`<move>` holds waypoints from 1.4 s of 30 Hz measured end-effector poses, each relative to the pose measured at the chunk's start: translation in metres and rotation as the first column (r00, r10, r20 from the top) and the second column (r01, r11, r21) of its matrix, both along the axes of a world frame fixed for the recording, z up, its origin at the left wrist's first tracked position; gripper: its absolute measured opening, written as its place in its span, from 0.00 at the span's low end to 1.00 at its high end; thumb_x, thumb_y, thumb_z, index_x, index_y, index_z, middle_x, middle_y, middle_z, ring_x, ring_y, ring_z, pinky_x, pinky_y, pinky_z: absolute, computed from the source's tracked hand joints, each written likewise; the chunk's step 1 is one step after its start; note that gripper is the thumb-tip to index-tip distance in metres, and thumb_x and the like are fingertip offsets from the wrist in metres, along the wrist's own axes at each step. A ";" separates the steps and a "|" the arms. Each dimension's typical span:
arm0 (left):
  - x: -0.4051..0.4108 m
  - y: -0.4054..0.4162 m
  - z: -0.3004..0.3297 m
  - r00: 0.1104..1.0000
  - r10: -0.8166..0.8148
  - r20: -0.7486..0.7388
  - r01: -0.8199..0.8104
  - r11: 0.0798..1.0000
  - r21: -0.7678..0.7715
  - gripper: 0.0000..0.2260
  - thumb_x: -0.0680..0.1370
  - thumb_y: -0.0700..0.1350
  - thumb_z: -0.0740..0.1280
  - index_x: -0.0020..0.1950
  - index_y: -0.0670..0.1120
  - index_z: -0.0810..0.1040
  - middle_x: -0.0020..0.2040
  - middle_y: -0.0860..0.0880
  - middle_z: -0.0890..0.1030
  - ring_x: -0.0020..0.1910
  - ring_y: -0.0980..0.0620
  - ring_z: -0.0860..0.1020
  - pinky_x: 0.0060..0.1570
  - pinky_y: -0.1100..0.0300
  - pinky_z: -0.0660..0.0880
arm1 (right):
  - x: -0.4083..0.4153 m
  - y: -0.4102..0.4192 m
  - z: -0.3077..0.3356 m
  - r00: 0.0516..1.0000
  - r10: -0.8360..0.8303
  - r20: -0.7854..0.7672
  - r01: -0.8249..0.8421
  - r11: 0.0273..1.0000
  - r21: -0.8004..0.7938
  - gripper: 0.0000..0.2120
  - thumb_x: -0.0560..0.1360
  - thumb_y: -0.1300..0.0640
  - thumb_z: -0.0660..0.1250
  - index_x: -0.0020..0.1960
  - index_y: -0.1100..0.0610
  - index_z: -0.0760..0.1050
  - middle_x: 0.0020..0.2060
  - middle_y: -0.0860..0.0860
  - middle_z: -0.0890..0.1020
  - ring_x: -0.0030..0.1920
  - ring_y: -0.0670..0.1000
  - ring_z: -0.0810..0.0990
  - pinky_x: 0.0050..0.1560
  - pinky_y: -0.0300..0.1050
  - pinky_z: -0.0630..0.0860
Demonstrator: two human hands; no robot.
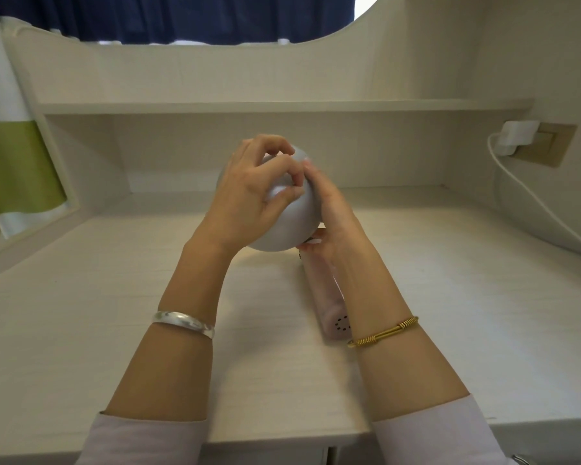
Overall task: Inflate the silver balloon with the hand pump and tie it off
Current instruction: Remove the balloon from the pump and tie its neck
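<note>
The silver balloon (284, 226) is inflated to about the size of a fist and a half, and I hold it above the middle of the desk. My left hand (249, 193) wraps over its left and top side, fingers pinching at the neck near the top. My right hand (329, 209) presses against the balloon's right side, fingertips meeting the left fingers at the neck. The pale pink hand pump (329, 307) lies on the desk under my right wrist, partly hidden by the forearm, its end with small holes facing me.
The white desk (114, 313) has a back wall and a shelf (249, 107) above it. A white charger (517, 135) sits in a wall socket at the right, its cable (534, 196) hanging down. A green and white cloth (14, 162) hangs at the left.
</note>
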State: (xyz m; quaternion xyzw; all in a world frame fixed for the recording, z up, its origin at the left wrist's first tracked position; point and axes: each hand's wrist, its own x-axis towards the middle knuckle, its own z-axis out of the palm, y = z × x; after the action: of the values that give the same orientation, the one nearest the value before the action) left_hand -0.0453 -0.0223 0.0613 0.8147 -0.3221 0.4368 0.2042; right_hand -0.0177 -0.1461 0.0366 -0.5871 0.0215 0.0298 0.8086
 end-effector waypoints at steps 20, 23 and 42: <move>0.041 0.030 -0.030 0.693 -0.461 -0.554 -0.382 0.416 -0.825 0.09 0.74 0.51 0.60 0.39 0.51 0.77 0.47 0.47 0.80 0.46 0.49 0.76 0.45 0.55 0.71 | 0.007 0.007 -0.017 0.988 0.041 0.151 -0.015 0.985 -0.172 0.46 0.54 0.41 0.77 0.66 0.54 0.63 0.59 0.53 0.76 0.54 0.53 0.80 0.56 0.55 0.78; 0.043 0.032 -0.037 0.674 -0.458 -0.579 -0.422 0.404 -0.811 0.07 0.72 0.51 0.60 0.40 0.51 0.76 0.45 0.46 0.77 0.44 0.49 0.74 0.41 0.56 0.68 | 0.006 0.006 -0.019 0.989 0.049 0.136 -0.011 0.964 -0.266 0.47 0.56 0.39 0.76 0.68 0.55 0.61 0.61 0.52 0.74 0.54 0.52 0.79 0.46 0.47 0.78; 0.050 0.030 -0.046 0.723 -0.404 -0.561 -0.402 0.415 -0.817 0.08 0.74 0.49 0.60 0.43 0.48 0.76 0.44 0.47 0.76 0.42 0.50 0.71 0.38 0.56 0.66 | 0.009 0.011 -0.021 0.988 0.062 0.143 -0.018 0.957 -0.289 0.53 0.52 0.38 0.76 0.70 0.53 0.58 0.63 0.53 0.73 0.58 0.55 0.77 0.60 0.55 0.75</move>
State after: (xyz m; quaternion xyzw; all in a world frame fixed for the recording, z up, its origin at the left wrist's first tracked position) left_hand 0.0048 0.0075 0.0156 0.6663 0.0688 0.2002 0.7150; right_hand -0.0085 -0.1349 0.0160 -0.6989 -0.0472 -0.0016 0.7136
